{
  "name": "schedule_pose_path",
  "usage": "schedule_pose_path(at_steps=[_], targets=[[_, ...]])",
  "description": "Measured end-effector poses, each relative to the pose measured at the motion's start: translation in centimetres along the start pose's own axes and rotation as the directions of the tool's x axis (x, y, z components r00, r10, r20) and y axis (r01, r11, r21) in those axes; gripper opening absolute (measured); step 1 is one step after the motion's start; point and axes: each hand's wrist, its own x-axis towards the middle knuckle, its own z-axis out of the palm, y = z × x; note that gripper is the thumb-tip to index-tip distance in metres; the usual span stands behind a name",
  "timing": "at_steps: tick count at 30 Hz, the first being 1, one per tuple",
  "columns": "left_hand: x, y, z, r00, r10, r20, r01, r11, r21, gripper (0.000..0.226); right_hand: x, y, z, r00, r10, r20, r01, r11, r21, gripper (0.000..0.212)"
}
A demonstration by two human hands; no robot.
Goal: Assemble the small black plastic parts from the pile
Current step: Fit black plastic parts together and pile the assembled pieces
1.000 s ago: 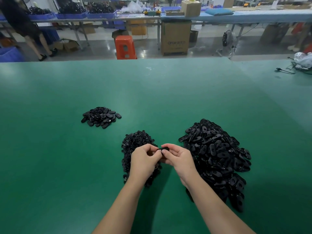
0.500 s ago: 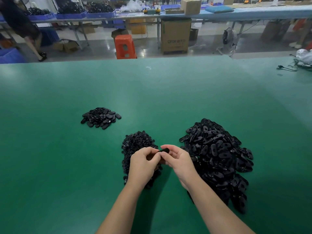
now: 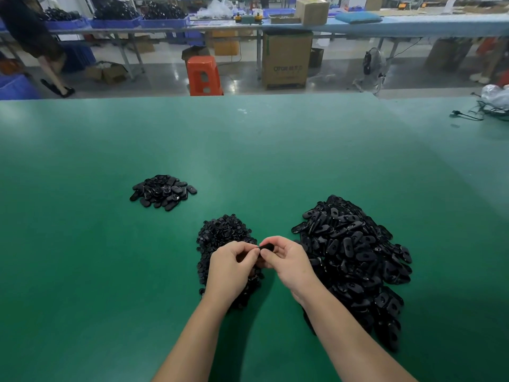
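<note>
My left hand and my right hand meet above the green table, fingertips together, pinching one small black plastic part between them. Most of that part is hidden by my fingers. Under my left hand lies a pile of small round black pieces. To the right of my right hand spreads a large pile of oval black parts with holes. A smaller heap of oval black parts sits farther away on the left.
The table's far edge runs across the view, with an orange stool and a cardboard box on the floor beyond. Black cables and a plastic bag lie at the far right. A person's legs stand at the far left.
My hands stay together on the black part with only slight finger shifts. The person at the far left has stepped a little to the right.
</note>
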Motion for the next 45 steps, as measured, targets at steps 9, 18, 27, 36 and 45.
schedule_pose_path(at_steps=[9, 18, 27, 36, 45], targets=[[0.1, 0.0, -0.2, 0.99, -0.138, 0.034, 0.14, 0.984, -0.112, 0.008, -0.1, -0.3, -0.1, 0.995, 0.072, 0.07, -0.08, 0.989, 0.123, 0.017], [0.4, 0.2, -0.4, 0.973, -0.204, 0.109, 0.225, 0.944, -0.239, 0.006, -0.3, -1.3, -0.5, 0.995, 0.03, 0.093, -0.03, 1.0, 0.001, 0.017], [0.5, 0.3, -0.3, 0.968, -0.216, 0.126, 0.242, 0.935, -0.261, 0.006, -0.3, -1.0, -0.1, 0.999, 0.007, 0.05, -0.006, 1.0, -0.014, 0.016], [0.3, -0.3, -0.7, 0.978, -0.137, 0.155, 0.163, 0.973, -0.166, 0.01, -0.1, -0.3, 0.0, 0.999, -0.04, 0.018, 0.042, 0.983, -0.178, 0.016], [2.1, -2.2, -3.3, 0.984, -0.177, -0.027, 0.175, 0.982, -0.066, 0.011, 0.3, -1.4, -1.1, 0.994, -0.087, 0.067, 0.109, 0.792, -0.6, 0.043]])
